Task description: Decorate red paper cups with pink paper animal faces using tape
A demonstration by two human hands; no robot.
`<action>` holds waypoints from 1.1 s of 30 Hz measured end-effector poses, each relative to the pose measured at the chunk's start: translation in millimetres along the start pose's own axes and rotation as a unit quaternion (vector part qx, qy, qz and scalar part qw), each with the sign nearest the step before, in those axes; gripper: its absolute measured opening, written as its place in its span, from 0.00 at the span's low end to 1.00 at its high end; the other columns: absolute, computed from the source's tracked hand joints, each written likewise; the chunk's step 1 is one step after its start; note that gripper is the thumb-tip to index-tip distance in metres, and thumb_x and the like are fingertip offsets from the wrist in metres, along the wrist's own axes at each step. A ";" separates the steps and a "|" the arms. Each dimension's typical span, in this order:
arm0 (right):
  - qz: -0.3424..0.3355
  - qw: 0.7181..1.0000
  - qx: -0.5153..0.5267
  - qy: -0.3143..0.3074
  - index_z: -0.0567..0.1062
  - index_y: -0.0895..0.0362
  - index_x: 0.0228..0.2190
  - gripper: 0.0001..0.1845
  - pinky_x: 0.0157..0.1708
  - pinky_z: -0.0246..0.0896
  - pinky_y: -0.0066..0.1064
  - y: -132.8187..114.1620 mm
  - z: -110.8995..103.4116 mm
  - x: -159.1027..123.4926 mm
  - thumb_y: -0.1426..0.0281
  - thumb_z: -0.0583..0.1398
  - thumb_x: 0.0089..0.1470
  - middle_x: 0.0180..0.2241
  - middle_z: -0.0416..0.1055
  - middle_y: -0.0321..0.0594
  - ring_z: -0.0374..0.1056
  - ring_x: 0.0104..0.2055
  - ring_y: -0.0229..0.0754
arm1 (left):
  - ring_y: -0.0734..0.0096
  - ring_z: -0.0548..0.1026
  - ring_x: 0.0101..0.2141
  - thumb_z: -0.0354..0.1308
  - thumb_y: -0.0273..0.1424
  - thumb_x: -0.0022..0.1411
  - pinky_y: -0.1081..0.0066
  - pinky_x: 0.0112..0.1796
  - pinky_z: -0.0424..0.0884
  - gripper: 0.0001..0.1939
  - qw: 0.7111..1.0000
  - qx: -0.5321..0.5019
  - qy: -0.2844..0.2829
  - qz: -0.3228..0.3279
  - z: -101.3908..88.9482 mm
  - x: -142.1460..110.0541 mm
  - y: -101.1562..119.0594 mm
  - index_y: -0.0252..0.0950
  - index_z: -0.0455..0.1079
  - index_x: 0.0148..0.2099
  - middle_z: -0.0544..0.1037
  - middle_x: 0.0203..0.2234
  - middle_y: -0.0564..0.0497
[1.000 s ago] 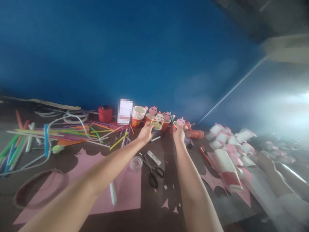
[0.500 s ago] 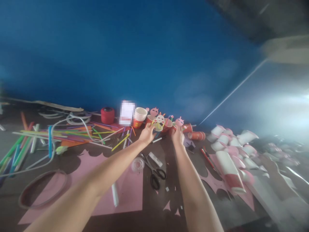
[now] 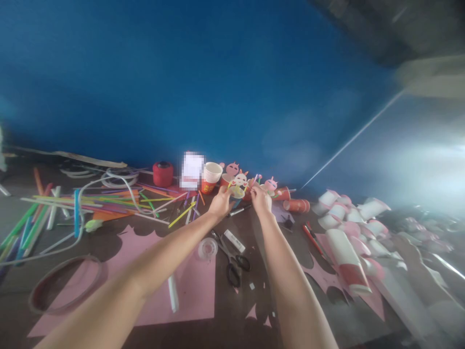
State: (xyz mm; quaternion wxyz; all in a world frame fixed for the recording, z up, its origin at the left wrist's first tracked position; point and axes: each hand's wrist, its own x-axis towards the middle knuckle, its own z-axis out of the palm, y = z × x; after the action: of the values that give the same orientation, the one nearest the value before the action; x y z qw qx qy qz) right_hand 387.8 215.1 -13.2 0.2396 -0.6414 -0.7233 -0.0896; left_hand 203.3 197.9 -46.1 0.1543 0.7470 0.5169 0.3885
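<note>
My left hand [image 3: 220, 203] is closed around the side of a paper cup [image 3: 237, 195] at the back of the table. A white cut-out face [image 3: 240, 180] with orange ear-like points rises from this cup, yellow strips at its sides. Just right of it, my right hand [image 3: 260, 198] has its fingers bent together by a red cup mostly hidden behind them. A purple strip [image 3: 256, 177] sticks up there; what the fingers pinch is hidden. Cups with pink faces stand behind the white one [image 3: 232, 168] and to the right [image 3: 271, 184].
Stacked paper cups [image 3: 212, 175] and a red spool [image 3: 162, 174] stand at the back. Coloured sticks [image 3: 105, 201] spread leftward. Scissors [image 3: 234, 264], a tape roll [image 3: 208, 249] and pink sheet [image 3: 189, 291] lie in front. A red cutter [image 3: 312, 237] and piled cups [image 3: 348, 261] are at right.
My right hand has moved left, from the cup with the pink face at the right to beside the cup in my left hand. The left hand stays on its cup.
</note>
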 end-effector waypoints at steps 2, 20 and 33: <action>0.006 1.000 -0.002 -0.004 0.74 0.55 0.38 0.14 0.35 0.58 0.28 -4.8 -0.4 6.9 0.71 0.50 0.57 0.40 0.71 0.42 0.65 0.39 0.41 | 0.63 0.72 0.43 0.59 0.30 0.53 0.67 0.43 0.71 0.16 1.000 0.001 0.000 -0.001 -2.1 -1.4 0.5 0.37 0.68 0.46 0.64 0.48 0.44; -0.012 0.999 0.039 0.027 0.67 0.58 0.49 0.22 0.41 0.62 0.31 -17.5 0.6 4.1 0.74 0.53 0.51 0.47 0.67 0.46 0.64 0.46 0.45 | 0.64 0.72 0.43 0.59 0.28 0.53 0.68 0.43 0.70 0.16 1.000 0.013 -0.006 -0.020 -1.4 -1.7 2.1 0.36 0.68 0.46 0.63 0.48 0.44; 0.241 0.954 0.029 0.177 0.66 0.59 0.49 0.17 0.46 0.63 0.44 73.5 -30.3 -6.4 0.67 0.52 0.60 0.49 0.65 0.50 0.64 0.48 0.48 | 0.66 0.72 0.42 0.60 0.33 0.53 0.68 0.41 0.71 0.16 0.999 0.027 -0.004 -0.028 -3.7 -1.4 4.3 0.39 0.68 0.45 0.63 0.49 0.46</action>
State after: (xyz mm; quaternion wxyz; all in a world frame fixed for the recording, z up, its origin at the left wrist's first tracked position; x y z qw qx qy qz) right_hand 466.6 208.1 -2.8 0.3967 -0.7633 -0.4954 -0.1208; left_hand 203.1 194.2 -41.6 0.1470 0.7381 0.5469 0.3668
